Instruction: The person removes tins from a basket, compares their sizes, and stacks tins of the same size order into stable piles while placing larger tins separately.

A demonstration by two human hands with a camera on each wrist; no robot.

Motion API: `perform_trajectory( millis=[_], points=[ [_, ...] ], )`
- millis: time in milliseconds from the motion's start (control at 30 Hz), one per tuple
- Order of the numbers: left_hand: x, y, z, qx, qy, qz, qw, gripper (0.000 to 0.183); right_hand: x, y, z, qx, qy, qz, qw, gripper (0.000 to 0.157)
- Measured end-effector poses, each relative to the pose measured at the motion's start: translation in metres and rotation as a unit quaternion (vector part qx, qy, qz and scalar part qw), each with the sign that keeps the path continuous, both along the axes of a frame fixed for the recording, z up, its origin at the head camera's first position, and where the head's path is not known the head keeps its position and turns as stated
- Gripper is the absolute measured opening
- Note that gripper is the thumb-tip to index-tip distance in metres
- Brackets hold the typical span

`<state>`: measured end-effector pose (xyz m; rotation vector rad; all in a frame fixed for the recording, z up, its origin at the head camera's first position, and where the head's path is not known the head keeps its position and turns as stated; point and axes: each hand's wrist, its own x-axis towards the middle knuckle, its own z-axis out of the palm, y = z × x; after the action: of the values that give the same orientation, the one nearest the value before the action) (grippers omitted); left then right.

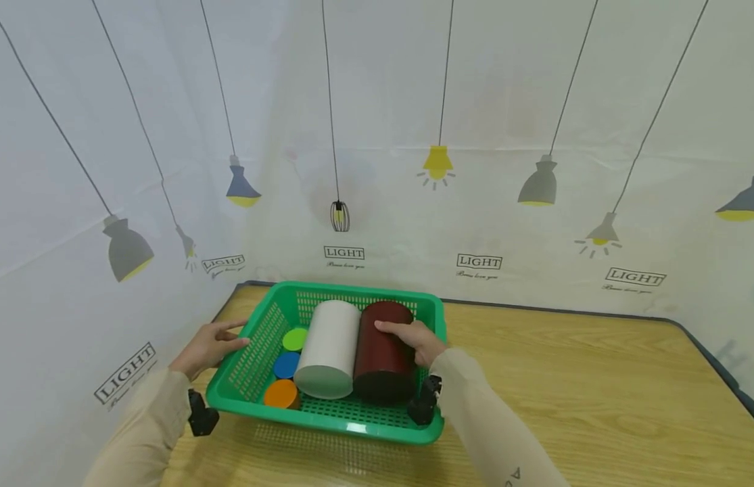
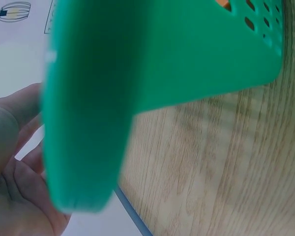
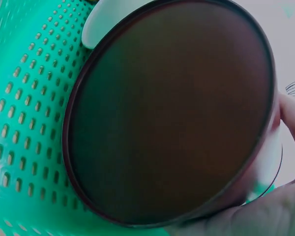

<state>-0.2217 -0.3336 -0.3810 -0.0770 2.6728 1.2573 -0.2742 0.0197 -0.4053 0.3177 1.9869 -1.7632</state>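
A green plastic basket (image 1: 324, 416) stands on the table, holding a white cylinder (image 1: 329, 338) and a dark red cylinder (image 1: 384, 345), both lying on their sides. My right hand (image 1: 418, 340) grips the dark red cylinder from its right side, one digit reaching across the top. In the right wrist view, the round dark end (image 3: 172, 118) of that cylinder fills the middle. At the basket's left rim rests my left hand (image 1: 211, 346), its fingers loosely extended. The left wrist view shows the left palm (image 2: 19, 196) beside the rim, which hides the fingertips.
Along the basket's left inside lie a lime green disc (image 1: 295, 339), a blue disc (image 1: 287, 365) and an orange disc (image 1: 282, 394). The wooden table (image 1: 571, 385) extends to the right. A white curtain (image 1: 389, 101) printed with lamps rises behind and on the left.
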Motion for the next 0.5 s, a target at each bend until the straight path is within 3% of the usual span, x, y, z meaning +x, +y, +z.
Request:
perform_trajectory(
  millis=[233, 500],
  points=[
    [-0.001, -0.001, 0.0, -0.003, 0.003, 0.001, 1.0, 0.058, 0.004, 0.001, 0.017, -0.018, 0.007, 0.005, 1.0, 0.076],
    [0.0, 0.001, 0.0, 0.0, 0.0, 0.003, 1.0, 0.058, 0.013, 0.005, 0.033, -0.063, 0.05, -0.001, 0.997, 0.068]
  ],
)
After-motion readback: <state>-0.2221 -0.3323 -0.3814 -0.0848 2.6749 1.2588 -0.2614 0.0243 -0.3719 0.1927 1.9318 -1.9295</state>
